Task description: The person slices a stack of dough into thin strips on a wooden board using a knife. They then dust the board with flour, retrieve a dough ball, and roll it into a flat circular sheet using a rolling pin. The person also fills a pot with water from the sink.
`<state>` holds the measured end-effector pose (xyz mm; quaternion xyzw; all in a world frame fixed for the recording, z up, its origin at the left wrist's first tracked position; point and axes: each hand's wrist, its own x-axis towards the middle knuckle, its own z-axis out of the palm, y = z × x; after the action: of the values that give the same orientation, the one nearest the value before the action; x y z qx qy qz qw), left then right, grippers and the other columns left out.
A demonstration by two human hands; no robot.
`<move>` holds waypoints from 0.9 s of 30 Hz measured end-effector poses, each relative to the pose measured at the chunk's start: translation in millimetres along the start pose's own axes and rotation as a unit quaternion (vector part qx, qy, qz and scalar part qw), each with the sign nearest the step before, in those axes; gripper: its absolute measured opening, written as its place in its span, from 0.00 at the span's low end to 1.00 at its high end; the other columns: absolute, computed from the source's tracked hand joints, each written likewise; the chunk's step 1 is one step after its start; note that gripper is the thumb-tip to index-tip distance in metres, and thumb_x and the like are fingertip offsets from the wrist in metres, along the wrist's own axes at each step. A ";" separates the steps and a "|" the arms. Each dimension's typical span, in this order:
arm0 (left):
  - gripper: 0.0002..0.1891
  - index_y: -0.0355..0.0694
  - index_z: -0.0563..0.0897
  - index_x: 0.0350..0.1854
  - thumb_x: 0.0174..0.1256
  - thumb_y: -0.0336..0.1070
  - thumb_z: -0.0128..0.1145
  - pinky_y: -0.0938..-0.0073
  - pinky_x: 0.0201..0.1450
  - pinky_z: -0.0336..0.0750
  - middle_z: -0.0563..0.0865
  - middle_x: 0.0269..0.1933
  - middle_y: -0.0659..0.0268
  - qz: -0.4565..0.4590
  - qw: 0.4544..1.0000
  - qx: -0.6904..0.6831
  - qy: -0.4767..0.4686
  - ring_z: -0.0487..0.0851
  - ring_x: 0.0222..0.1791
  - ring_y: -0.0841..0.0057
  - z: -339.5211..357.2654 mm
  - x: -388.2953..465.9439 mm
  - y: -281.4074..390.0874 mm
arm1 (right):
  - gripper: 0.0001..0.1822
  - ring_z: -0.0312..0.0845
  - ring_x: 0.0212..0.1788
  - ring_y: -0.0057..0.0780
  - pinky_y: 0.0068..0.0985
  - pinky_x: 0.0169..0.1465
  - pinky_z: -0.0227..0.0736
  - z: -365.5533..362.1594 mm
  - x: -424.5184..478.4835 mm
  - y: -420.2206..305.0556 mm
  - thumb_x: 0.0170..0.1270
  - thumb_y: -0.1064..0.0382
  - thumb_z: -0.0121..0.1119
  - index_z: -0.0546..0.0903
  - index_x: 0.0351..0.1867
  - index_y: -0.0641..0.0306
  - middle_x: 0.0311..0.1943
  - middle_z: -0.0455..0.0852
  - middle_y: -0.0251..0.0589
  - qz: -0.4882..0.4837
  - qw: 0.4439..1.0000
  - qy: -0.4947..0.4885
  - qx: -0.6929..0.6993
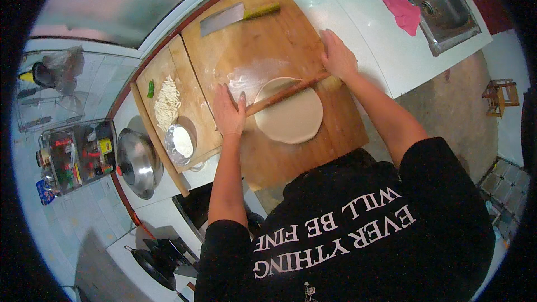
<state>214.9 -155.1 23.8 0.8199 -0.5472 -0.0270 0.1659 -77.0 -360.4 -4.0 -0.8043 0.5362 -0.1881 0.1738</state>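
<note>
A round, flat sheet of dough [293, 117] lies on the large wooden board [344, 121]. Across its upper part runs a wooden rolling pin [285, 94], slanting up to the right. My left hand [228, 111] presses on the pin's left end, fingers stretched out and thumb apart. At the other end, my right hand [339, 56] rests over the pin near the board's right edge, its fingers extended. Both pin ends are hidden by the hands. White flour [247, 73] is smeared on the board beyond the dough.
A cleaver [224, 17] lies at the board's far side. On the smaller left board [184, 67] are cut noodles [167, 105], a green pepper [150, 89] and a flour bowl [179, 144]. Another rolling pin [157, 140] lies along its edge, beside a metal basin [138, 163]. A sink [444, 12] is far right.
</note>
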 end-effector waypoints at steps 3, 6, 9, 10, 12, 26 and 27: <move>0.34 0.29 0.66 0.67 0.66 0.49 0.52 0.54 0.70 0.59 0.68 0.68 0.41 0.037 0.999 0.010 0.017 0.67 0.68 0.49 3.6 -43.5 0.2 | 0.33 0.67 0.66 0.45 0.36 0.66 0.66 -19.7 -52.0 8.4 0.60 0.60 0.52 0.62 0.70 0.59 0.70 0.64 0.48 0.003 1.000 -0.005 0.002; 0.32 0.31 0.68 0.66 0.65 0.48 0.52 0.53 0.69 0.61 0.70 0.66 0.42 0.095 0.995 -0.001 0.043 0.70 0.66 0.49 9.3 -83.4 -7.6 | 0.34 0.65 0.67 0.48 0.39 0.67 0.64 -34.8 -98.9 6.9 0.59 0.60 0.52 0.63 0.69 0.63 0.68 0.65 0.53 0.036 0.999 -0.010 0.031; 0.31 0.32 0.69 0.66 0.66 0.47 0.51 0.53 0.69 0.61 0.71 0.66 0.44 0.113 0.993 -0.010 0.037 0.70 0.66 0.49 5.3 -117.1 -3.9 | 0.34 0.65 0.67 0.49 0.41 0.68 0.63 -45.0 -143.3 3.8 0.57 0.60 0.54 0.64 0.68 0.65 0.66 0.67 0.56 0.071 0.994 -0.013 0.077; 0.30 0.31 0.69 0.66 0.66 0.47 0.50 0.53 0.69 0.61 0.72 0.66 0.45 0.120 0.992 -0.002 0.032 0.70 0.66 0.49 -1.0 -126.1 1.3 | 0.35 0.65 0.67 0.50 0.41 0.68 0.63 -47.6 -157.5 3.7 0.56 0.61 0.54 0.64 0.68 0.65 0.66 0.68 0.56 0.083 0.992 -0.014 0.094; 0.29 0.31 0.70 0.65 0.67 0.47 0.50 0.54 0.69 0.61 0.73 0.66 0.47 0.130 0.991 0.012 0.022 0.71 0.65 0.49 -15.4 -138.7 12.3 | 0.34 0.66 0.66 0.50 0.42 0.67 0.63 -42.0 -191.6 11.8 0.55 0.61 0.55 0.65 0.67 0.64 0.65 0.70 0.54 0.055 0.998 0.007 0.034; 0.32 0.34 0.69 0.66 0.63 0.46 0.54 0.55 0.70 0.60 0.72 0.67 0.50 0.145 0.989 -0.007 0.028 0.69 0.68 0.54 13.6 -8.8 6.8 | 0.34 0.68 0.65 0.45 0.39 0.67 0.64 -23.6 -57.1 20.5 0.54 0.57 0.59 0.69 0.65 0.60 0.64 0.72 0.47 -0.023 0.998 0.045 -0.044; 0.33 0.34 0.68 0.67 0.62 0.46 0.55 0.55 0.71 0.59 0.71 0.68 0.51 0.142 0.989 0.015 0.024 0.69 0.68 0.55 15.6 0.3 5.9 | 0.34 0.68 0.65 0.45 0.38 0.67 0.64 -20.9 -47.1 21.1 0.54 0.58 0.58 0.69 0.65 0.61 0.64 0.72 0.47 -0.021 0.997 0.046 -0.052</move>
<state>206.2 -161.2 10.9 0.7366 -0.6545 0.0252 0.1688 -120.7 -326.0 -1.4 -0.8139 0.5356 -0.2007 0.1026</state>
